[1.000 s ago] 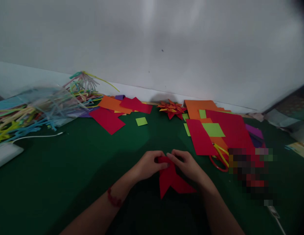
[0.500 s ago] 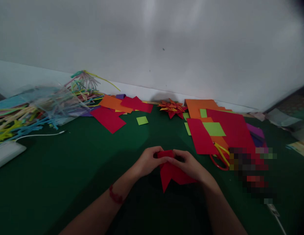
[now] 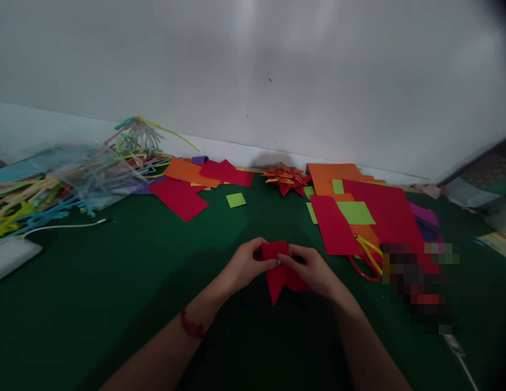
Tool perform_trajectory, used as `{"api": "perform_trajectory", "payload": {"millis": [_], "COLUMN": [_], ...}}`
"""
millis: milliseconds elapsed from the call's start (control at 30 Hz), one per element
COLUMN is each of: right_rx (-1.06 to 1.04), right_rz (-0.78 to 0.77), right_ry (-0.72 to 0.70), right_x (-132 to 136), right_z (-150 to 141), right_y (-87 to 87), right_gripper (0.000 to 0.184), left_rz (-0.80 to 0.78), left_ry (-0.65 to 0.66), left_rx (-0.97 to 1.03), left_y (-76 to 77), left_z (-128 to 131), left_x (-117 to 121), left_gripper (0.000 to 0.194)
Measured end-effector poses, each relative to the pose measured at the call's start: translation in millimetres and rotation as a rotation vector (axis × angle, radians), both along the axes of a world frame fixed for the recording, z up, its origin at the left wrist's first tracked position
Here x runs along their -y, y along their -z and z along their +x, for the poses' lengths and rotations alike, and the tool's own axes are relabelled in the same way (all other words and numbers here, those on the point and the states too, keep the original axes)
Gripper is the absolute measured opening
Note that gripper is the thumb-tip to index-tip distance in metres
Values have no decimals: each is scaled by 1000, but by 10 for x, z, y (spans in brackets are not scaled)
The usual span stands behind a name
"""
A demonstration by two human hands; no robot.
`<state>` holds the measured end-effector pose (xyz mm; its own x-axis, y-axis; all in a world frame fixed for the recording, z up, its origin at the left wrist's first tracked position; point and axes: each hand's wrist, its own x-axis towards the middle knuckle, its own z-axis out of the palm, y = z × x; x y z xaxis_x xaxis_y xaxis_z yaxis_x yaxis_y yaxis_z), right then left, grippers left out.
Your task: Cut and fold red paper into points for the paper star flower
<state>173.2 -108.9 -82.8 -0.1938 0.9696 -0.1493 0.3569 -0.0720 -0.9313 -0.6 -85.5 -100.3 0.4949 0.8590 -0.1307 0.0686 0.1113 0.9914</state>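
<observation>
Between my two hands is a folded piece of red paper (image 3: pixel 276 282), held above the green tabletop with one pointed flap hanging down. My left hand (image 3: pixel 249 263) is closed on its left edge, thumb across the front. From the other side my right hand (image 3: pixel 312 269) pinches the paper, its thumb near the left thumb; fingers behind the paper are hidden. Straight ahead by the wall sits a red and orange folded-paper flower (image 3: pixel 286 179). A small green paper square (image 3: pixel 236 200) lies to the left of it.
Red and orange sheets (image 3: pixel 379 212) are piled at the right, with yellow-and-red-handled scissors (image 3: pixel 369 258) at their near edge. More red paper (image 3: pixel 180 200) lies left of centre. Colourful pipe cleaners (image 3: pixel 61 179), partly under clear plastic, and a white device (image 3: pixel 14 258) with a cable occupy the left.
The red paper's right flap has drawn in and shows less beside my right hand. Both hands have shifted slightly, and more of the paper's top shows between them.
</observation>
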Motion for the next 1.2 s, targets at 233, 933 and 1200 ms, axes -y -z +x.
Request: {"api": "perform_trajectory", "payload": {"millis": [233, 933, 1200], "right_rx": [-29, -266, -373], "right_rz": [-30, 3, 6], "right_ry": [-18, 146, 260], "right_x": [-1, -46, -63], "right_z": [8, -100, -88], "right_y": [-27, 111, 134], "right_gripper": [32, 25, 27], "left_rz": [-5, -138, -143], "left_ry": [97, 3, -7], "left_rx": [-57, 88, 44], "left_y": [-39, 31, 5], "left_z": [-21, 13, 28], "left_x": [33, 16, 27], "left_gripper": [19, 22, 23]}}
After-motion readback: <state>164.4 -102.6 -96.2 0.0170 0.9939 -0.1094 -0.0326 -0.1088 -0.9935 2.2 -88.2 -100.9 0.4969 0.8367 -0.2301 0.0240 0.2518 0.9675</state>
